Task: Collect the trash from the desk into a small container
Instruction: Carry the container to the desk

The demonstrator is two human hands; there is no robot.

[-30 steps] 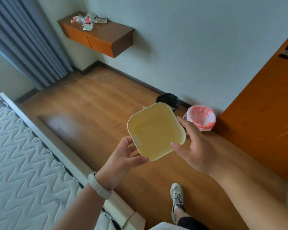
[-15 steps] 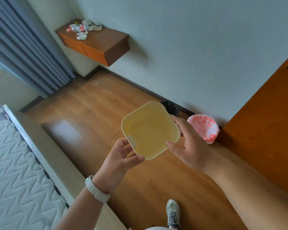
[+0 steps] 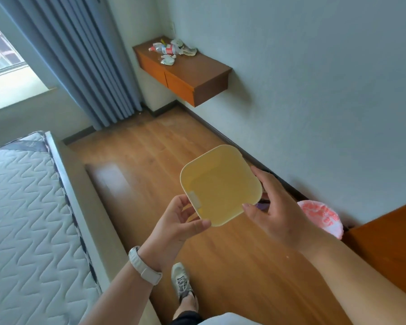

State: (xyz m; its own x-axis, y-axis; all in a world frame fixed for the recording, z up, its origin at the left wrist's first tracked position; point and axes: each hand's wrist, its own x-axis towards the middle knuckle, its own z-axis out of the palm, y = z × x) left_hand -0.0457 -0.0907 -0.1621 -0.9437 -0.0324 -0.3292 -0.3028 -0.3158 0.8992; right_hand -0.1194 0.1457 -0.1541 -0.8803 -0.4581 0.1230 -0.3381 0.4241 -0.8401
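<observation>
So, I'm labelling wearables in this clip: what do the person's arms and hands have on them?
Both forearms are bare, no sleeves in view. The left hand and right hand wear no gloves, and no rings show. The only item is a white wristband, likely a watch, on the left wrist.

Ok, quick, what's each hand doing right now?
Left hand: grips the small square yellow plastic container by its near rim.
Right hand: holds the same container's right side, thumb on the rim.
</observation>
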